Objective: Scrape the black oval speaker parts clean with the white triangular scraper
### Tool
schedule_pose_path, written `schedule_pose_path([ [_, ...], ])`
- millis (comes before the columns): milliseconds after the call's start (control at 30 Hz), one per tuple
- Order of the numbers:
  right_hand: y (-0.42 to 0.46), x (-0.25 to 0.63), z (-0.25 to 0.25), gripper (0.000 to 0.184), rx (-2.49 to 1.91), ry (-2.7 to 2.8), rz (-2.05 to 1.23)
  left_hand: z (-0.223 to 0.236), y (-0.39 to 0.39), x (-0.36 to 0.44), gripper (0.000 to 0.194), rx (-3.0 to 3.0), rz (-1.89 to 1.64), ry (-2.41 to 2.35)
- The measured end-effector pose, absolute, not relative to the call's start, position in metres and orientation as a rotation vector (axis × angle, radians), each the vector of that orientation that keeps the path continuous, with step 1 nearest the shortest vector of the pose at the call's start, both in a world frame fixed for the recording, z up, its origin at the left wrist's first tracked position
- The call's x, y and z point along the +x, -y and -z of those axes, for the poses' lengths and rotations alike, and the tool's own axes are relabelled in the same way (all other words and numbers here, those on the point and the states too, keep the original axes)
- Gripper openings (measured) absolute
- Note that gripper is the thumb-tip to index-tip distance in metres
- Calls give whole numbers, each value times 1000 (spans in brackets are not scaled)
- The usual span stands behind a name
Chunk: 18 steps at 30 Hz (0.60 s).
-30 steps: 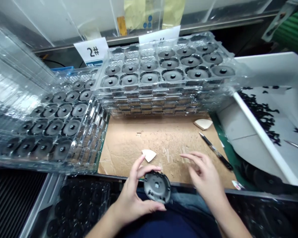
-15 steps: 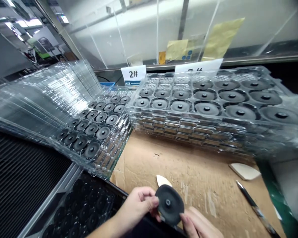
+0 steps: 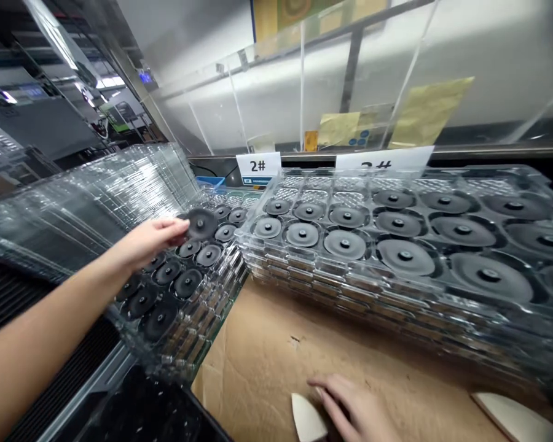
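Note:
My left hand (image 3: 145,241) reaches out to the left and pinches a round black disc (image 3: 201,223) by its edge. It holds the disc over the far part of the left stack of clear trays (image 3: 198,307), whose pockets hold several black discs. My right hand (image 3: 354,408) lies low on the brown cardboard (image 3: 267,356), fingers stretched toward a small white wedge (image 3: 306,419); I cannot see anything in it.
A taller stack of clear trays (image 3: 364,279) filled with black discs fills the right. Empty clear trays (image 3: 74,202) lean at the left. Two "2#" labels (image 3: 258,167) stand behind. Another white wedge (image 3: 518,416) lies at the lower right. A dark bin (image 3: 156,411) sits below the table edge.
My left hand has carried the black disc from in front of me up and left to the left tray stack. My right hand let go of it and dropped onto the cardboard. The view tilted up.

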State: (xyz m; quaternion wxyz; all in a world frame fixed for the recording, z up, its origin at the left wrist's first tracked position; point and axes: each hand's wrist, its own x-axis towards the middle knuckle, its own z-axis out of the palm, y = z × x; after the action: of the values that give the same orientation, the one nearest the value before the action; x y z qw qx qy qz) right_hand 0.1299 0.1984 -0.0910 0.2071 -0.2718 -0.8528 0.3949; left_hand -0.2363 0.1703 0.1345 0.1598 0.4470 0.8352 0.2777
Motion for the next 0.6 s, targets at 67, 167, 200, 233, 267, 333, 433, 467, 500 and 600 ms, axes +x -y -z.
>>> schedule_pose_path([
  [67, -219, 116, 94, 25, -756, 2316, -1066, -138, -204, -263, 47, 1290, -816, -2522],
  [167, -239, 103, 107, 31, -798, 2238, -1005, -133, -245, -295, 49, 1313, -766, -2685],
  [200, -242, 101, 112, 33, -812, 2214, -989, -128, -256, -303, 45, 1320, -730, -2728],
  [233, -244, 101, 116, 35, -820, 2192, -977, -121, -265, -310, 42, 1322, -691, -2767],
  [267, -244, 101, 120, 35, -821, 2176, -971, -114, -273, -315, 39, 1322, -653, -2801],
  [333, -242, 103, 123, 34, -806, 2160, -973, -98, -285, -324, 33, 1320, -574, -2844],
  [433, -240, 104, 122, 30, -785, 2150, -988, -81, -292, -330, 31, 1376, -482, -2873],
  [467, -240, 104, 121, 30, -784, 2147, -992, -78, -291, -330, 31, 1422, -462, -2883],
  [500, -240, 103, 121, 30, -787, 2142, -995, -77, -290, -328, 32, 1480, -447, -2892],
  [600, -240, 100, 123, 35, -811, 2119, -991, -81, -277, -309, 33, 1704, -401, -2889],
])
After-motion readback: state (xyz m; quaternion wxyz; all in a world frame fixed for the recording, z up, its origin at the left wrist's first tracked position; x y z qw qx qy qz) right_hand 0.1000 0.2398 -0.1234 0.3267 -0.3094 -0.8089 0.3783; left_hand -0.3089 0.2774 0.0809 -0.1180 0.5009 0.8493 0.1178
